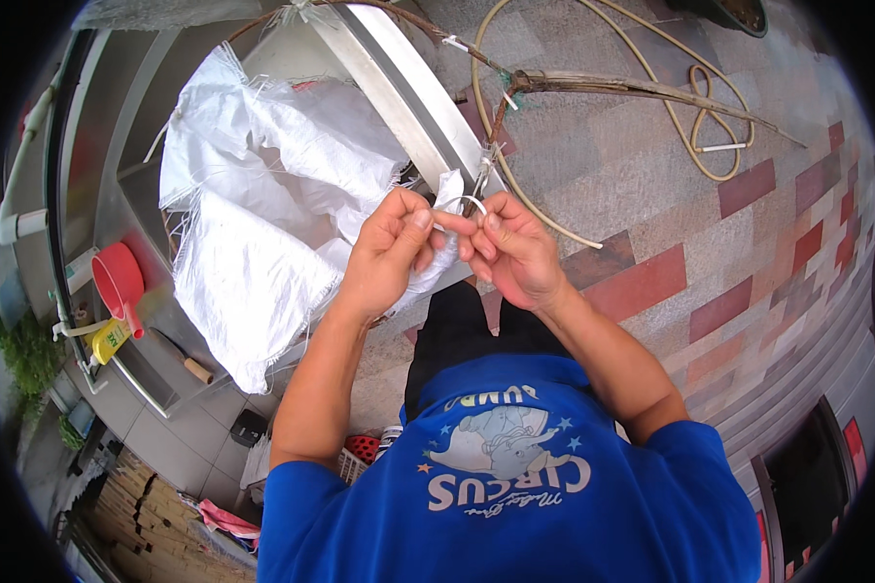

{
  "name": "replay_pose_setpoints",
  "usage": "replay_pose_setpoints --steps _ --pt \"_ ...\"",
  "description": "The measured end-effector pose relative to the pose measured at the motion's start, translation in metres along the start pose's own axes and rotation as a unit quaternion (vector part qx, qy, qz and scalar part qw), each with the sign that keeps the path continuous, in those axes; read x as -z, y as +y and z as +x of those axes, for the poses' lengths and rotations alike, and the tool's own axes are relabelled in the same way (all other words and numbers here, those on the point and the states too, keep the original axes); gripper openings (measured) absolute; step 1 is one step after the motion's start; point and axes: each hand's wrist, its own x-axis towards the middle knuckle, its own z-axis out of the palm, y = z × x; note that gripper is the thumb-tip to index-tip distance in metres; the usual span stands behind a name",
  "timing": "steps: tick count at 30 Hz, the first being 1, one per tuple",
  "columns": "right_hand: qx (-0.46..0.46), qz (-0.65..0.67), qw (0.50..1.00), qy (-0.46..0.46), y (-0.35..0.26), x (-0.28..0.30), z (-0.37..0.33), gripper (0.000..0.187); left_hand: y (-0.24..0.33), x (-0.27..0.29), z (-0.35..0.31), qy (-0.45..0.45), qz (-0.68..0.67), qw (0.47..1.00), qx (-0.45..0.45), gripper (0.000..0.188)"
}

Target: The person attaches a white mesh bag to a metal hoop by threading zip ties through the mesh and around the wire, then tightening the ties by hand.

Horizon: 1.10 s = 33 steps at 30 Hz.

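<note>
In front of my body, my left hand (391, 248) and my right hand (517, 251) come together with fingertips nearly touching. Between them curves a thin white strip (473, 200), bent into a small loop; it looks like a plastic tie. Both hands are closed in a pinch on it. The loop sits around or beside a thin brown stem at the metal edge; which of the two I cannot tell. A white woven sack (248, 277) with frayed edges lies left of my hands, its gathered part reaching behind my left fingers.
A dry branch (603, 84) extends over the paved floor (642, 282), near a beige hose (676, 121). On the left are a red dipper (119, 277), a yellow bottle (110, 340) and a knife (185, 360) with a wooden handle. A metal rail (399, 87) runs beyond the sack.
</note>
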Motion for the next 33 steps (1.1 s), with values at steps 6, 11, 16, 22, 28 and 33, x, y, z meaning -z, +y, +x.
replay_pose_setpoints --steps 6,11,16,22,28,33 --pt "-0.009 -0.015 1.000 0.023 -0.005 -0.001 0.004 0.017 0.001 -0.005 0.008 -0.041 0.021 0.997 -0.059 0.017" --pt "-0.007 -0.017 1.000 0.022 -0.003 0.001 0.007 0.015 -0.003 0.006 0.016 -0.009 -0.089 0.995 0.051 0.019" --pt "-0.042 -0.120 0.990 0.065 -0.016 -0.008 0.005 0.011 -0.003 0.013 0.022 -0.034 -0.048 0.997 0.055 0.015" --pt "-0.063 -0.168 0.982 0.062 -0.028 -0.007 0.006 0.006 0.000 0.016 0.019 -0.024 0.001 0.999 0.046 0.011" --pt "-0.083 -0.180 0.979 0.047 -0.033 -0.004 -0.001 0.005 0.003 0.019 0.019 -0.020 0.024 0.998 0.052 0.013" --pt "-0.081 -0.189 0.978 0.029 -0.035 0.000 0.003 0.005 0.006 0.022 0.020 -0.028 0.055 0.997 0.049 0.014"
